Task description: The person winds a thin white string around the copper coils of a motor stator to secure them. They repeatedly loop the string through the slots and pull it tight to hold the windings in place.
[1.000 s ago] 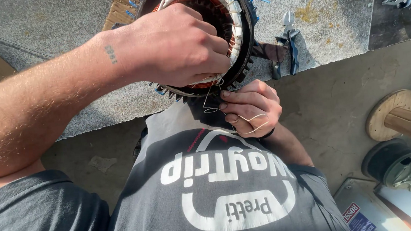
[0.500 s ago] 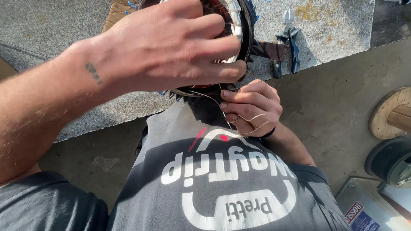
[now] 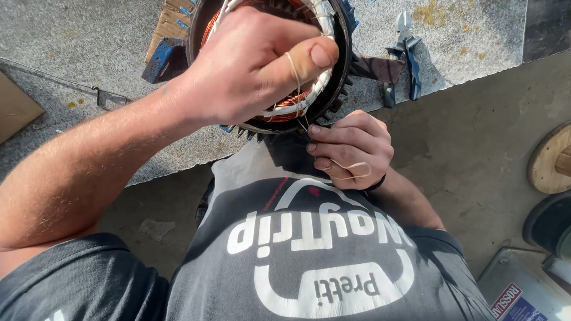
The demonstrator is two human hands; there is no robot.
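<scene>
Stator (image 3: pixel 272 55) stands at the near edge of the grey slab (image 3: pixel 62 68), its open bore facing up toward the camera, so its axis runs roughly vertical. Its core is a dark toothed ring; copper windings inside are wrapped with white lacing. The left hand (image 3: pixel 253 66) lies across the near side of the ring, fingers curled together, with a thin pale cord (image 3: pixel 294 80) looped over the thumb. The cord runs down past the ring's near edge to the right hand (image 3: pixel 351 150), which is clenched just below the stator, fingertips pinched on the cord. Blue-handled pliers (image 3: pixel 406 57) lie on the slab right of the stator.
</scene>
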